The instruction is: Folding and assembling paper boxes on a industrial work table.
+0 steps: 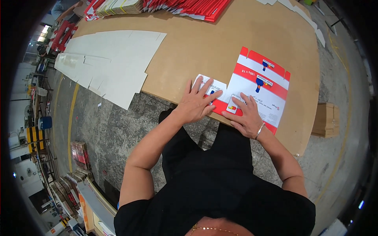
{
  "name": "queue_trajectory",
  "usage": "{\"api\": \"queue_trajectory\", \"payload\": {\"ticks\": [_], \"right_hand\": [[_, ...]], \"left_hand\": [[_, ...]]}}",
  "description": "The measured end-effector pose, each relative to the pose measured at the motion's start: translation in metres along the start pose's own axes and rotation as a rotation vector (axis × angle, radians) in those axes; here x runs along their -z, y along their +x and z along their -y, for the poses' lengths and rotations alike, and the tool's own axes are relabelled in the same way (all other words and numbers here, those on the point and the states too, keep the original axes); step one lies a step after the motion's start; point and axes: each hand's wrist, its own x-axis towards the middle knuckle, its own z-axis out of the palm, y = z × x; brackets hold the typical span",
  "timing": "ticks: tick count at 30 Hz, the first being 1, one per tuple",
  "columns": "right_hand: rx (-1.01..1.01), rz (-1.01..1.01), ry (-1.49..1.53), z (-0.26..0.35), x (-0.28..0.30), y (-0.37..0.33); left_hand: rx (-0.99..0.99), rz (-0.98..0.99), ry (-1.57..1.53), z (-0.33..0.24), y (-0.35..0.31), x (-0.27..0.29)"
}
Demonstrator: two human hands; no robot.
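Note:
A flat red-and-white printed carton blank (269, 104) lies on the brown table at its near edge. My left hand (193, 104) presses on its smaller left panel, fingers spread, with nothing held. On the lower part of the main panel rests my right hand (248, 118), its fingers stretched out over the print. Slots and small flaps show along the blank's far edge. Part of the panels is hidden under both hands.
Large white cardboard sheets (118, 59) lie to the left, overhanging the table edge. At the far side stands a stack of red folded cartons (189, 8) beside a strapped bundle (120, 7). A brown cardboard box (326, 120) is on the floor at right. Another person (65, 11) is at far left.

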Motion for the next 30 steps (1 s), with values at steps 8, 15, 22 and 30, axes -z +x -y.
{"api": "queue_trajectory", "payload": {"ticks": [8,15,22,30], "right_hand": [[-0.065,-0.054,-0.013,-0.008,-0.006,0.004],[-0.082,-0.054,-0.009,-0.005,0.003,0.009],[-0.042,-0.077,-0.072,-0.001,-0.015,-0.006],[-0.260,-0.116,-0.218,-0.099,0.020,-0.016]], "left_hand": [[0.078,-0.102,0.065,-0.018,0.015,-0.004],[0.188,-0.165,0.169,-0.037,0.025,-0.001],[0.470,-0.040,0.273,-0.045,0.063,-0.029],[0.590,-0.146,0.015,0.040,0.052,-0.010]]}}
